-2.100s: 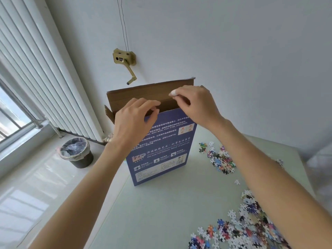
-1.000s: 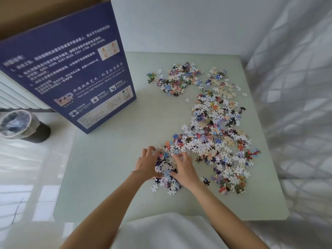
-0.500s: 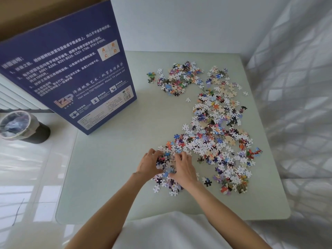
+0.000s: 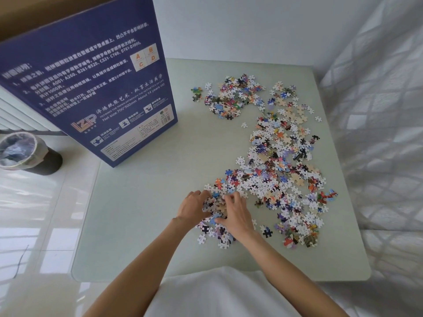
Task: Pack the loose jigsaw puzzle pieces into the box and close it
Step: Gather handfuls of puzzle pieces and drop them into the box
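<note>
A tall blue puzzle box point(image 4: 96, 92) stands upright at the table's far left, its brown cardboard top running out of view. Loose jigsaw pieces point(image 4: 279, 161) lie scattered over the right half of the pale green table point(image 4: 142, 213). A smaller heap of pieces point(image 4: 215, 209) sits near the front, squeezed between my two hands. My left hand point(image 4: 193, 208) cups the heap from the left with curled fingers. My right hand point(image 4: 237, 213) closes on it from the right, fingers curled over the pieces.
A lined waste bin point(image 4: 25, 154) stands on the glossy floor left of the table. White slatted blinds point(image 4: 16, 115) show behind the box. White quilted bedding point(image 4: 384, 133) borders the table's right side, and white cloth point(image 4: 217, 294) covers my lap.
Both hands left the box's top flap and dropped to the front heap of pieces. Over the last second they have drawn closer together, gathering pieces between them.
</note>
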A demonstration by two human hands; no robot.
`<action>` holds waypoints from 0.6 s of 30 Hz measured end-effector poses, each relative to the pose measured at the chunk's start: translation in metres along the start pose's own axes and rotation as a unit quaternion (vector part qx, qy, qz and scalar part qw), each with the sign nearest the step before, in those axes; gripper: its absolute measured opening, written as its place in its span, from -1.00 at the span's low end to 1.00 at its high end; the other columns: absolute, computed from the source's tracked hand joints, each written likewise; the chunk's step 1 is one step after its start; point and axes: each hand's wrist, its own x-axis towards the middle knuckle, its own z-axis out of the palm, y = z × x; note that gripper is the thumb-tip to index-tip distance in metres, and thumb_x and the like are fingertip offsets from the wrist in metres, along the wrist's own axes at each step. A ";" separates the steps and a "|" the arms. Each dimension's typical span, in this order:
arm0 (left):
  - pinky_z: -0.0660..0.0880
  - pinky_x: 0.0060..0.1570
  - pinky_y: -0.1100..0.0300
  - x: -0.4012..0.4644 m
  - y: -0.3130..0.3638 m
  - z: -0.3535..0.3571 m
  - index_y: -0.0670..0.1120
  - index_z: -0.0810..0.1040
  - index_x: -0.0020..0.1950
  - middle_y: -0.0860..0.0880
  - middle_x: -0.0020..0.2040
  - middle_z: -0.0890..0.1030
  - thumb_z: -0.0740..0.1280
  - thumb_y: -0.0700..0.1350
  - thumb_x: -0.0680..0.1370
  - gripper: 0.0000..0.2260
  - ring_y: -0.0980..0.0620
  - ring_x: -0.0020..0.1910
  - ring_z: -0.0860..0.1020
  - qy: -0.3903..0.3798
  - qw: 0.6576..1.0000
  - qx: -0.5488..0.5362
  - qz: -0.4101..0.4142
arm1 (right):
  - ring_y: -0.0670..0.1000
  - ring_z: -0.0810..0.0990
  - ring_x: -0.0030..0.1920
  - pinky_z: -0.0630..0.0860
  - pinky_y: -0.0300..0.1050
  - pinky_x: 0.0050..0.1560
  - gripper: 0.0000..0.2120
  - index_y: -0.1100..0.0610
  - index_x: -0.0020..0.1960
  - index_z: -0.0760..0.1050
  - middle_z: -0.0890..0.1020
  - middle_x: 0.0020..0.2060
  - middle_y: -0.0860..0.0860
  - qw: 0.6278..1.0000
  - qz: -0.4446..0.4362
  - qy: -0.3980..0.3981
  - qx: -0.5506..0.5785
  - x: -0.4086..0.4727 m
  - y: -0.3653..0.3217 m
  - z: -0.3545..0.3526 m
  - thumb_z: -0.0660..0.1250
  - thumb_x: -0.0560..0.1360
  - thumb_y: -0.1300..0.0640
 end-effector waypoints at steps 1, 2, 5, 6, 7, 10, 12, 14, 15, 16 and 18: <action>0.39 0.06 0.21 0.000 -0.001 0.001 0.00 0.37 0.32 -0.03 0.11 0.53 0.43 0.01 0.44 -0.51 0.00 0.10 0.46 0.003 1.000 0.003 0.004 | 0.04 0.34 0.19 0.47 -0.25 0.02 -0.39 0.09 0.30 0.30 0.32 0.24 0.05 1.000 0.001 -0.001 -0.007 0.000 0.000 0.000 0.42 0.37 -0.12; 0.40 0.07 0.20 -0.001 -0.001 0.001 0.01 0.38 0.32 -0.03 0.12 0.53 0.42 0.01 0.45 -0.52 0.00 0.11 0.45 0.006 1.000 0.004 0.007 | 0.04 0.34 0.18 0.45 -0.26 -0.01 -0.40 0.08 0.30 0.30 0.34 0.24 0.04 1.000 0.003 -0.003 -0.012 0.001 -0.001 -0.001 0.42 0.37 -0.12; 0.41 0.11 0.19 -0.002 -0.001 0.001 0.02 0.41 0.29 -0.05 0.15 0.50 0.42 -0.01 0.46 -0.57 -0.01 0.12 0.45 0.013 1.000 -0.001 0.012 | 0.03 0.35 0.17 0.41 -0.27 -0.01 -0.43 0.08 0.28 0.32 0.37 0.22 0.04 1.000 0.015 -0.004 -0.005 0.001 -0.001 -0.002 0.42 0.38 -0.10; 0.42 0.13 0.18 -0.003 -0.001 0.001 0.02 0.42 0.27 -0.05 0.16 0.47 0.42 -0.03 0.46 -0.59 -0.01 0.13 0.45 0.015 1.000 -0.009 0.012 | 0.03 0.35 0.17 0.42 -0.26 0.01 -0.45 0.08 0.28 0.32 0.38 0.22 0.04 1.000 0.018 -0.002 -0.001 0.002 -0.001 -0.002 0.41 0.39 -0.08; 0.43 0.15 0.18 -0.003 -0.001 0.001 0.02 0.44 0.26 -0.06 0.18 0.45 0.42 -0.05 0.46 -0.61 -0.01 0.12 0.46 0.018 1.000 -0.018 0.013 | 0.03 0.36 0.18 0.42 -0.25 0.03 -0.46 0.09 0.29 0.33 0.38 0.22 0.03 1.000 0.019 0.000 0.002 0.002 0.000 -0.002 0.41 0.40 -0.06; 0.45 0.13 0.20 -0.004 -0.001 -0.001 0.00 0.49 0.22 -0.07 0.20 0.43 0.42 -0.09 0.46 -0.66 -0.01 0.07 0.51 0.025 0.999 -0.034 0.014 | 0.01 0.38 0.17 0.41 -0.26 0.04 -0.50 0.07 0.30 0.36 0.42 0.20 0.00 1.000 0.007 0.006 0.000 0.002 0.002 -0.004 0.39 0.43 -0.04; 0.46 0.10 0.20 -0.003 -0.001 -0.003 -0.01 0.50 0.22 -0.07 0.19 0.44 0.41 -0.09 0.47 -0.68 -0.01 0.03 0.54 0.027 0.999 -0.037 0.014 | -0.01 0.39 0.16 0.40 -0.27 0.00 -0.52 0.06 0.30 0.37 0.45 0.18 -0.02 1.000 0.001 0.013 -0.004 0.002 0.004 -0.005 0.38 0.44 -0.05; 0.48 0.06 0.18 -0.003 -0.001 -0.006 -0.01 0.51 0.21 -0.06 0.17 0.47 0.40 -0.05 0.49 -0.70 -0.02 0.00 0.55 0.028 0.999 -0.034 0.010 | -0.01 0.40 0.16 0.40 -0.27 -0.03 -0.53 0.06 0.32 0.36 0.46 0.18 -0.04 1.000 -0.001 0.023 -0.012 0.001 0.006 -0.007 0.35 0.47 -0.05; 0.48 0.04 0.18 -0.002 -0.001 -0.007 -0.01 0.52 0.20 -0.05 0.15 0.48 0.39 -0.03 0.49 -0.71 -0.02 -0.02 0.56 0.030 0.999 -0.031 0.009 | -0.01 0.41 0.16 0.41 -0.26 -0.03 -0.53 0.06 0.33 0.36 0.47 0.18 -0.04 1.000 0.001 0.027 -0.012 0.000 0.006 -0.007 0.34 0.48 -0.05; 0.48 0.03 0.19 -0.002 -0.002 -0.008 -0.01 0.52 0.20 -0.05 0.13 0.50 0.38 -0.03 0.50 -0.72 -0.02 -0.04 0.56 0.032 0.999 -0.029 0.008 | -0.01 0.41 0.16 0.42 -0.26 -0.03 -0.54 0.06 0.33 0.36 0.48 0.18 -0.04 0.999 0.004 0.030 -0.011 0.000 0.007 -0.007 0.33 0.48 -0.04; 0.47 0.01 0.20 -0.001 -0.002 -0.011 -0.01 0.53 0.19 -0.04 0.10 0.53 0.37 -0.06 0.50 -0.73 -0.02 -0.03 0.56 0.035 0.999 -0.022 0.007 | 0.00 0.41 0.15 0.45 -0.24 -0.02 -0.55 0.05 0.33 0.37 0.49 0.16 -0.04 0.999 0.011 0.037 -0.005 0.000 0.010 -0.007 0.33 0.49 -0.03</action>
